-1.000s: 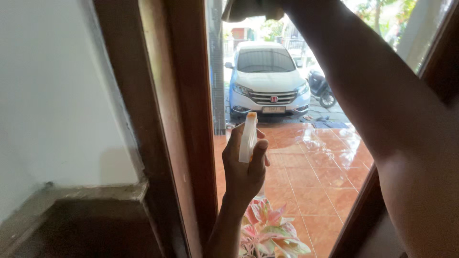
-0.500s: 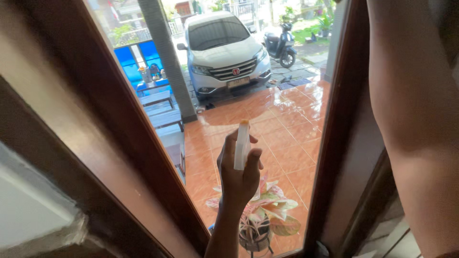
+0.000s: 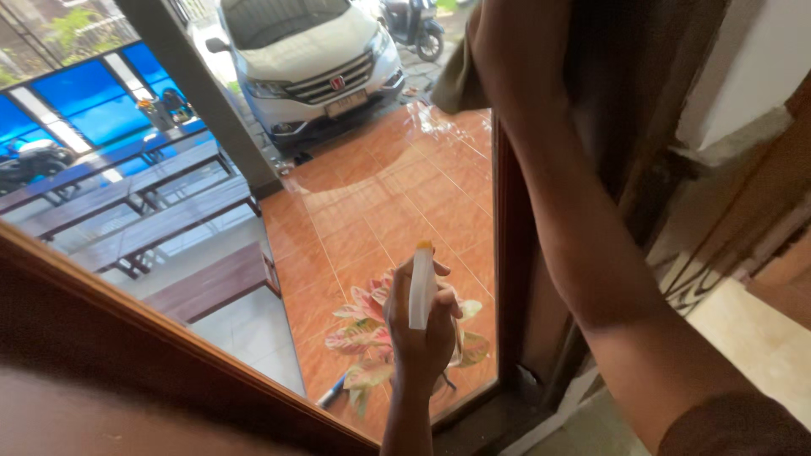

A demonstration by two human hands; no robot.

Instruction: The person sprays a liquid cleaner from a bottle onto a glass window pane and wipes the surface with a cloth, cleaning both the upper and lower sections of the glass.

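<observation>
L hand (image 3: 420,338) fist-wrapped round slim white plastic spray bottle (image 3: 421,287) w/ orange tip, upright before smooth glass pane (image 3: 363,203); R hand (image 3: 515,51) presses limp olive cloth (image 3: 460,76) flat on glass by glossy wood frame (image 3: 511,253).

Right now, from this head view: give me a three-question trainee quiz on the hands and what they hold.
1. True or false: the left hand grips a white spray bottle with an orange nozzle.
2. What does the right hand press against the window glass? A) sponge B) cloth C) squeegee
3. Fill in: beyond the glass, below the bottle, stands a pink-leaved ____.

Key: 1 true; 2 B; 3 plant.
</observation>
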